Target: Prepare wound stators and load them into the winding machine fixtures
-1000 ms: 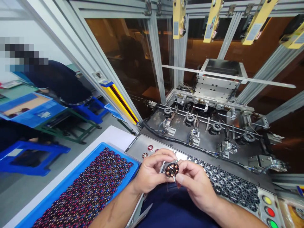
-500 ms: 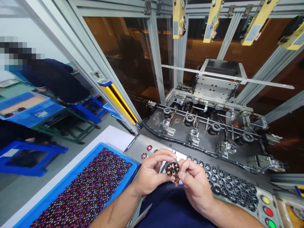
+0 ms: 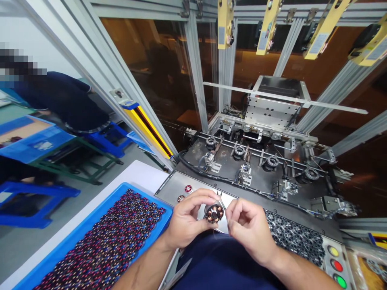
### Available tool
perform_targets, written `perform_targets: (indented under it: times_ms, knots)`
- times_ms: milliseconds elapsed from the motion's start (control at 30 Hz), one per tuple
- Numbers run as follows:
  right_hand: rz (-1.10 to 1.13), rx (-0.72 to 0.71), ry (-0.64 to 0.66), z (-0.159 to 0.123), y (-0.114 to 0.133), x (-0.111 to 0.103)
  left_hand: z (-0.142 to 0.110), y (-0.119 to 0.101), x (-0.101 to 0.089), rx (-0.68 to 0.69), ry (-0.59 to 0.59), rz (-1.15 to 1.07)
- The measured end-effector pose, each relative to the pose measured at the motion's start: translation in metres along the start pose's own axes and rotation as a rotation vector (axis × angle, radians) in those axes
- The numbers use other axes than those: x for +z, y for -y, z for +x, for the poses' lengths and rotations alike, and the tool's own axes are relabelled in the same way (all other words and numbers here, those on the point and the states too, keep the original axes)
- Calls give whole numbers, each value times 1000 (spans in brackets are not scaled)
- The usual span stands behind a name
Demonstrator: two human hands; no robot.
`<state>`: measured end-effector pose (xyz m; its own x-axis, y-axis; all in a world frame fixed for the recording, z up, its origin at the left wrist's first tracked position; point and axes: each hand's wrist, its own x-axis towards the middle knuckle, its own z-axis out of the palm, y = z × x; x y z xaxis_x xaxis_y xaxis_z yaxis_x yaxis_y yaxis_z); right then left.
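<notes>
My left hand [image 3: 186, 220] grips a small motor stator [image 3: 214, 214] between thumb and fingers. Copper windings ring the stator's dark core, and that face is turned up toward me. Just to its right, my right hand [image 3: 249, 230] is closed in a pinch, thumb against forefinger. Whatever sits in that pinch is too fine to make out. A thin wire seems to trail below the stator. Behind my left fingertips, the tips of a small cutting tool [image 3: 219, 194] show on the metal plate; my hands hide its rest.
On my left, a blue tray [image 3: 126, 186] holds many wound stators. Two loose stators [image 3: 188, 189] lie on the metal ledge. Black cores [image 3: 298, 235] fill the right side, near push buttons [image 3: 336, 265]. Ahead stands a winding machine [image 3: 238, 152]; a co-worker [image 3: 69, 100] sits far left.
My right hand has drawn slightly away from the stator, opening a gap between them. The stator stays in my left hand. The whole view has shifted a little.
</notes>
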<state>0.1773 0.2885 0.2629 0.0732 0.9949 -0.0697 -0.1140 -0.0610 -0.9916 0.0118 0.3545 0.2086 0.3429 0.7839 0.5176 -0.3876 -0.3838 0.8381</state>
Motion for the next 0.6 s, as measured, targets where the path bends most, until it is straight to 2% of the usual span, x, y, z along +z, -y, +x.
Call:
perform_targets:
  times_ms: [67, 167, 267, 367, 600]
  knots:
    - [-10, 64, -15, 1, 0, -2, -1, 0, 1, -29, -11, -48]
    - [53, 174, 57, 4, -4, -5, -2, 2, 1, -70, -17, -113]
    - [303, 228, 135, 5, -7, -5, -2, 3, 1, -99, -21, -161]
    - [514, 298, 154, 4, -7, -3, -2, 4, 0, -111, -21, -180]
    - [581, 248, 121, -4, -9, 4, -3, 6, 1, -112, -23, -186]
